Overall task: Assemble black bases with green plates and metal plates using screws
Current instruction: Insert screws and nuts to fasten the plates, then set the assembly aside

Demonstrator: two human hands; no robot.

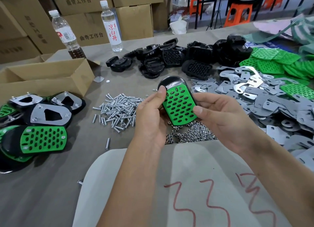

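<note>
Between both hands, fingers [161, 90] pinching its edges, green plate [180, 106] seemingly seated on black base [171, 81].

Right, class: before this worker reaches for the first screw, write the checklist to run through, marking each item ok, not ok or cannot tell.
1. Green plate seated on the black base: ok.
2. Both hands hold the part, left hand and right hand: ok.
3. Screws lie nearby on the table: ok.
4. Nuts lie nearby: ok.
5. Metal plates lie to the right: ok.
6. Plate holes line up with base holes: cannot tell.
</note>
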